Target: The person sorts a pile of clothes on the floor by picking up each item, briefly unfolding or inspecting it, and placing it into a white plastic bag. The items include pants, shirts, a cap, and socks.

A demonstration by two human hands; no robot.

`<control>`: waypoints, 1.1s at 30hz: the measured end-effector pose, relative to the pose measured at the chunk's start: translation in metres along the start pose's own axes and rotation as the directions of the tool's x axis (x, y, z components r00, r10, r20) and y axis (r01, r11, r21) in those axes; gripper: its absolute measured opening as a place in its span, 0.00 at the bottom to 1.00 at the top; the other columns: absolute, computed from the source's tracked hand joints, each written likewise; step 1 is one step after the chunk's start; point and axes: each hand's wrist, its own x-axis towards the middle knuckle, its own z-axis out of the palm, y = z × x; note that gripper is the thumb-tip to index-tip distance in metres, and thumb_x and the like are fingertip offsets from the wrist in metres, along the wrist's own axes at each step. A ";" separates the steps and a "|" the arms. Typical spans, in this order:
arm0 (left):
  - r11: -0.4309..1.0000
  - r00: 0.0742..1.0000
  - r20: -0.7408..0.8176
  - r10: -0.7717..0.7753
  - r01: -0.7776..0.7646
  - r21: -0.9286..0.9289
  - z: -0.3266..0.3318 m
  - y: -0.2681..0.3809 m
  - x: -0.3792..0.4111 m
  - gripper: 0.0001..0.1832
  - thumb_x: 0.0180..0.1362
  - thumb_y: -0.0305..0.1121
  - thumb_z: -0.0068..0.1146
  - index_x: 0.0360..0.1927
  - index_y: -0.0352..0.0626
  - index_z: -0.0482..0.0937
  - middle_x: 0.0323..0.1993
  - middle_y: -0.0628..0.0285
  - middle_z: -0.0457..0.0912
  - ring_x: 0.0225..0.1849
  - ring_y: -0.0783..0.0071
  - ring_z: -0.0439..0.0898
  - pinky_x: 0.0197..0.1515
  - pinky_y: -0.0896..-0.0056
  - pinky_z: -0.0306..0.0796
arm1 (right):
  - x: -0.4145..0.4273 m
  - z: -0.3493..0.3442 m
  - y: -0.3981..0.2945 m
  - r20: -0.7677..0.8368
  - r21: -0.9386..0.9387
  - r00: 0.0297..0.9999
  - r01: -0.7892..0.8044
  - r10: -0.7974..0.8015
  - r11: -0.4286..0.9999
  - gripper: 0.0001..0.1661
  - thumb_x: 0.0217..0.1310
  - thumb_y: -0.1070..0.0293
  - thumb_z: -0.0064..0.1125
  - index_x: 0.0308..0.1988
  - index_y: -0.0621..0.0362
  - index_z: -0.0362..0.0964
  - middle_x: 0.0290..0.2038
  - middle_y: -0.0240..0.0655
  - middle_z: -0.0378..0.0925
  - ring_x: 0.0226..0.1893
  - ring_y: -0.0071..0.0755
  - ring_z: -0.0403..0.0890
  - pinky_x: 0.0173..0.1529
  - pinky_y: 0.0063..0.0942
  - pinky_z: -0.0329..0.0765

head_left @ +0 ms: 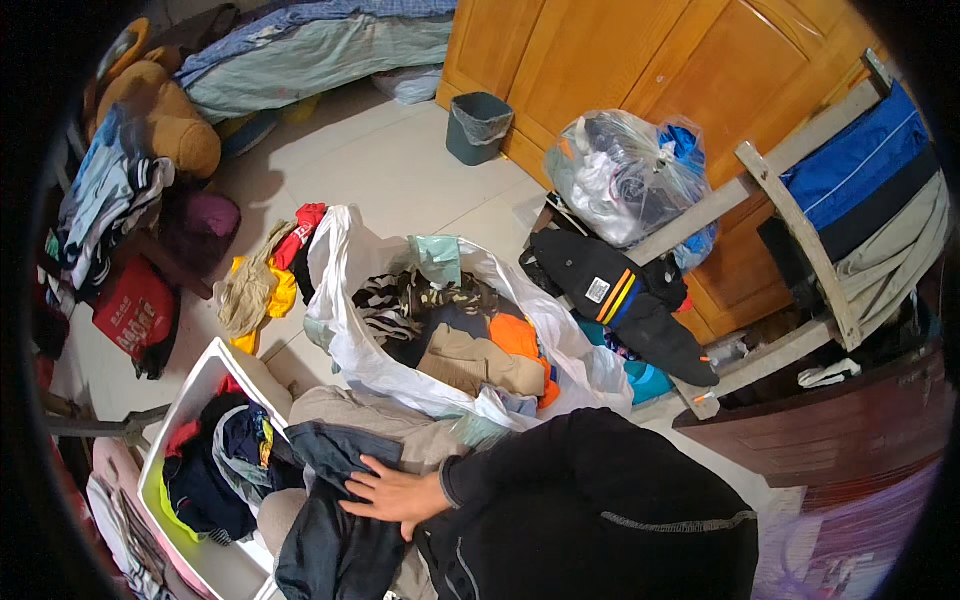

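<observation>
My right hand (397, 493) lies palm down, fingers spread, on a dark grey garment (337, 551) draped across my lap. Its black sleeve comes in from the right. My left hand is out of view. Under the garment show beige trousers (352, 409) on my legs. Just beyond my knees stands a large white plastic bag (337, 300), its mouth wide. Inside it are a tan folded garment (480, 360), an orange one (517, 337) and a camouflage one (457, 292). Left of my legs, a white box (262, 375) holds dark clothes (199, 480).
A black jacket (585, 270) with coloured stripes lies right of the bag, by a wooden frame (810, 247). Behind it sits a clear bag of clothes (622, 180). A bin (478, 131) stands near the wooden cabinet (600, 52). Loose yellow clothing (281, 292) is on the floor.
</observation>
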 end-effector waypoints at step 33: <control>0.824 0.428 0.859 0.281 0.351 -0.444 0.172 0.223 0.013 0.15 0.56 0.32 0.52 0.45 0.36 0.72 0.51 0.50 0.72 0.52 0.65 0.72 0.53 0.68 0.66 | -0.192 -0.185 0.077 -0.431 0.898 0.006 0.100 0.902 0.429 0.21 0.57 0.71 0.51 0.52 0.61 0.63 0.44 0.35 0.73 0.41 0.27 0.75 0.47 0.25 0.72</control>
